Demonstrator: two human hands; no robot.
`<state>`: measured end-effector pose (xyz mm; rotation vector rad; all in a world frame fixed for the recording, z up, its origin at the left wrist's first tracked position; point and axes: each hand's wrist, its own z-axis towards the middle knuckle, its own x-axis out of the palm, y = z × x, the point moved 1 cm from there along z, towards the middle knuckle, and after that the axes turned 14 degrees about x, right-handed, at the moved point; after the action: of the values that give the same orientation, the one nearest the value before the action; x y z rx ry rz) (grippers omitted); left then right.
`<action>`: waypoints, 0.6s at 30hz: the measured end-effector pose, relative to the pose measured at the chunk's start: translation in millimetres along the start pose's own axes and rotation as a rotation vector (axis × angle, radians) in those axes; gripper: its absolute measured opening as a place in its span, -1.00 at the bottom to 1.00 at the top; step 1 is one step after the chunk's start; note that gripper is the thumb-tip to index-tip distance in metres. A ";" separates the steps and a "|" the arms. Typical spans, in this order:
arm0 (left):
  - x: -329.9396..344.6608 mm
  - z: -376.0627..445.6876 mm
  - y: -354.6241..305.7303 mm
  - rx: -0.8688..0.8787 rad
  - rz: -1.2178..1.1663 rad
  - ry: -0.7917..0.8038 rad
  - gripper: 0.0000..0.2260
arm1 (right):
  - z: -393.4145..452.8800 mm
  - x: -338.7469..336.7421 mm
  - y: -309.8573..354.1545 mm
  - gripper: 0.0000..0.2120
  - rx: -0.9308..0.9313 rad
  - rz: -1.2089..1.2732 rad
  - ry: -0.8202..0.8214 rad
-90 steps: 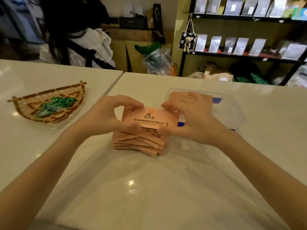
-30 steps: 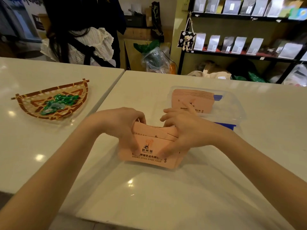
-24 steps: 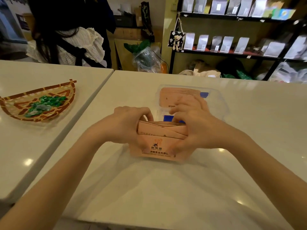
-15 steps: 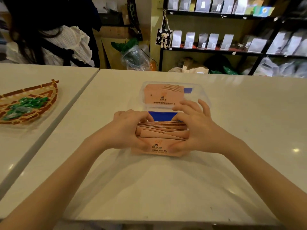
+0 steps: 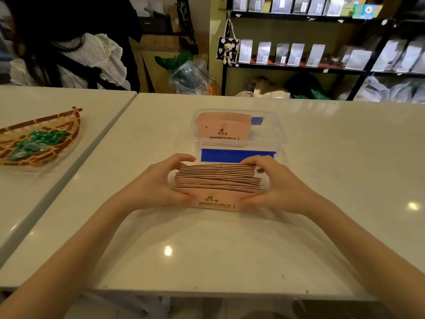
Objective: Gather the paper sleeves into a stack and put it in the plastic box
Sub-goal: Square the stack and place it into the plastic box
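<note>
Sleeves getting squared up on the counter

Both hands, left hand (image 5: pixel 158 184) and right hand (image 5: pixel 276 187), have fingers curled around the ends of the stack of pink paper sleeves (image 5: pixel 218 185), standing on edge on the white table (image 5: pixel 207 249). Just behind it sits the clear plastic box (image 5: pixel 279 134), already holding another bunch of sleeves (image 5: pixel 223 127).

Woven tray (image 5: pixel 57 125) of green sweets (image 5: pixel 36 142), shelved pouches (image 5: pixel 289 54) — another person (image 5: pixel 69 56)

Sleeve stack (image 5: pixel 218 183) before plastic box (image 5: pixel 281 132); basket (image 5: pixel 57 143) far left.
</note>
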<state>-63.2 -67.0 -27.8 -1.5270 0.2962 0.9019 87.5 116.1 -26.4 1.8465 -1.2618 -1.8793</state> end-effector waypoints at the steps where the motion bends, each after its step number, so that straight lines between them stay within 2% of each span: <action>1: 0.2 -1.0 1.9 -0.009 -0.018 -0.008 -0.33 | 0.7 1.6 -2.9 -0.37 0.027 0.059 0.021; 5: 5.4 -7.1 9.2 -0.053 -0.117 -0.031 -0.22 | 3.6 9.5 -12.9 -0.32 0.062 0.260 0.087; 9: 15.7 -10.0 11.1 -0.020 -0.267 -0.108 -0.17 | 3.2 14.1 -12.0 -0.22 0.072 0.317 0.097; 12: 23.7 -9.4 12.9 0.001 -0.236 -0.112 -0.07 | 3.8 19.7 -10.9 -0.13 0.086 0.369 0.106; 14: 26.3 -9.2 15.5 0.006 -0.187 -0.117 -0.06 | 3.6 21.9 -12.5 -0.15 0.089 0.400 0.105; 18: 34.5 -7.1 16.9 0.028 -0.108 -0.175 -0.22 | 1.3 28.4 -9.9 -0.32 0.068 0.422 0.069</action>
<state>-49.1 -65.8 -64.3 -1.4140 0.0980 0.9349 85.0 103.4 -53.6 1.5073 -1.5602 -1.5517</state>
